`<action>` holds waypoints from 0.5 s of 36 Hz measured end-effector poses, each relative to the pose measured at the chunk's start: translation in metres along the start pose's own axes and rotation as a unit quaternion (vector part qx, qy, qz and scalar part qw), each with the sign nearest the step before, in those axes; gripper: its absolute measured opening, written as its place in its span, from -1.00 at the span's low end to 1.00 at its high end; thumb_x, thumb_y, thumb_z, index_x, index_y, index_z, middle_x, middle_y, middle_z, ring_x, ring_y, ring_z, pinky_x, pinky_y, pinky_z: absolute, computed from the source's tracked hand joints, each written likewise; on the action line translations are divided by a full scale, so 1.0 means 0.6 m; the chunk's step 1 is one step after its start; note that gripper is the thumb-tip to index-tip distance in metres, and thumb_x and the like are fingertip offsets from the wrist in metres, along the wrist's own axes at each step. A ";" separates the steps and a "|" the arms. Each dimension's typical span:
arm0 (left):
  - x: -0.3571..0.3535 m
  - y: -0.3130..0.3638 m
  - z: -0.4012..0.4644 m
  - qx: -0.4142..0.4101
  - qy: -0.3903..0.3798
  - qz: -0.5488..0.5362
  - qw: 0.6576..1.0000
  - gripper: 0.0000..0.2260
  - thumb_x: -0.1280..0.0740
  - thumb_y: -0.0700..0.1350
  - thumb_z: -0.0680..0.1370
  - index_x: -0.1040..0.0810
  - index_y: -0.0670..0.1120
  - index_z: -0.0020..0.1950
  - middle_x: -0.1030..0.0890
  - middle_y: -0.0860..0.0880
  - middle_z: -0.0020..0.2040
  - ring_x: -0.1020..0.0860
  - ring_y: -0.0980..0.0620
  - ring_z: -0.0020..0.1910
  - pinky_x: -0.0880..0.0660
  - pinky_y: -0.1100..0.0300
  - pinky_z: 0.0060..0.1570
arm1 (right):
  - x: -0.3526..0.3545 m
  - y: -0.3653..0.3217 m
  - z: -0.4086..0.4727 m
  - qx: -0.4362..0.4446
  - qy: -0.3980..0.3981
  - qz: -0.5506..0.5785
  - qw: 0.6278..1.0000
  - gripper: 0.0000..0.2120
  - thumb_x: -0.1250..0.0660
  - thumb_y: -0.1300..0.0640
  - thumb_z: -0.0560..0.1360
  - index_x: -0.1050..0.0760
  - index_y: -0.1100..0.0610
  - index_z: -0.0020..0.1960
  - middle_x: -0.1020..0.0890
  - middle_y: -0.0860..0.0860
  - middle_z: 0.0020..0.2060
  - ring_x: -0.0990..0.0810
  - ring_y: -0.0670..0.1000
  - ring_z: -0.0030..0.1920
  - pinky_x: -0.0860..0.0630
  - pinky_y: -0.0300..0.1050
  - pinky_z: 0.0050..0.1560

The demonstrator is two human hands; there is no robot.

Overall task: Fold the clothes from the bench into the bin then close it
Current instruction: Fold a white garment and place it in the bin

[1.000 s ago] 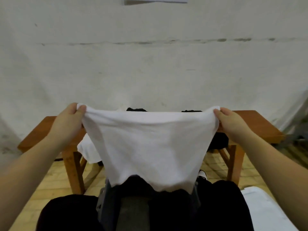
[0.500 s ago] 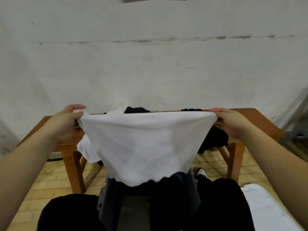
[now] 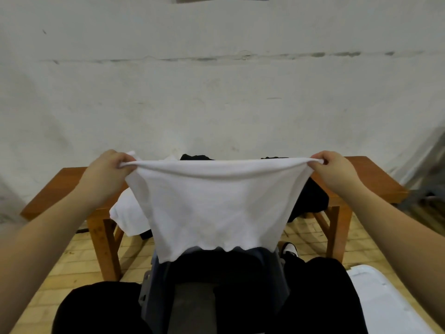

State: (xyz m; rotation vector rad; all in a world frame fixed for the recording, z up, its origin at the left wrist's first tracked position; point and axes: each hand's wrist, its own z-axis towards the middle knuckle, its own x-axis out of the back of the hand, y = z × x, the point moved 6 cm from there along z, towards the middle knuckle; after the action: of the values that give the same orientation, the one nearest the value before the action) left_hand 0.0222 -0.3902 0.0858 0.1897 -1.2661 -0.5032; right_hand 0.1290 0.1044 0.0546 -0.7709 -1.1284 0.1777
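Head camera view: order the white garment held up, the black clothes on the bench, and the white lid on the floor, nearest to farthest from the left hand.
1. White garment, pinched by the left hand.
2. Black clothes, on the bench's right half.
3. White lid, far lower right.

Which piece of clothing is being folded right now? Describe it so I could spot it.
Look in front of the wooden bench. The white cloth hangs stretched between the left hand and right hand. Unlike the black clothes on the bench, it is held up.

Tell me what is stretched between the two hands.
In the head view, a white garment hangs stretched between the left hand and right hand, each gripping a top corner.
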 end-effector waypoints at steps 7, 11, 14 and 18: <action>0.008 -0.003 0.000 0.027 -0.024 -0.160 0.986 -0.87 -0.28 -0.04 0.63 -0.56 -0.08 0.04 -0.52 0.04 0.22 -0.47 -0.05 0.19 -0.38 -0.01 0.20 | 0.001 0.006 -0.005 -0.056 -0.038 0.226 0.972 -0.88 -0.25 0.05 0.63 -0.50 0.08 0.09 -0.57 0.00 0.02 -0.54 -0.01 0.02 -0.44 -0.08 0.05; -0.006 -0.015 -0.006 0.107 -0.074 -0.489 0.863 -0.82 -0.40 -0.04 0.52 -0.54 0.02 -0.29 -0.54 -0.04 -0.22 -0.50 -0.06 -0.17 -0.41 0.01 -0.07 | -0.023 0.015 0.003 -0.117 -0.072 0.489 0.861 -0.86 -0.19 0.19 0.64 -0.46 0.25 0.08 -0.56 0.18 0.06 -0.56 0.18 0.16 -0.48 -0.02 0.17; -0.010 -0.011 0.004 0.120 -0.045 -0.609 0.783 -0.74 -0.28 -0.16 0.61 -0.48 -0.01 -0.29 -0.50 -0.04 -0.32 -0.52 0.00 -0.29 -0.48 0.11 -0.23 | -0.031 -0.003 -0.001 -0.145 -0.091 0.600 0.781 -0.82 -0.17 0.17 0.65 -0.45 0.24 0.16 -0.58 0.14 0.02 -0.61 0.06 0.03 -0.48 -0.05 0.20; 0.014 0.009 0.016 0.080 -0.068 -0.718 0.688 -0.80 -0.22 -0.13 0.62 -0.56 -0.05 -0.17 -0.61 -0.04 -0.21 -0.64 0.02 -0.21 -0.62 0.13 -0.22 | -0.012 -0.060 -0.011 -0.099 -0.152 0.661 0.728 -0.71 -0.12 0.11 0.66 -0.58 0.17 -0.05 -0.68 0.08 -0.12 -0.68 0.03 -0.07 -0.61 -0.08 0.02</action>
State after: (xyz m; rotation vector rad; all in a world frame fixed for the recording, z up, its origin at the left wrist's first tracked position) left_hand 0.0162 -0.3881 0.0978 1.3832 -1.0795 -1.7723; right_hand 0.1227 0.0713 0.0706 -1.6927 -0.6824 1.4532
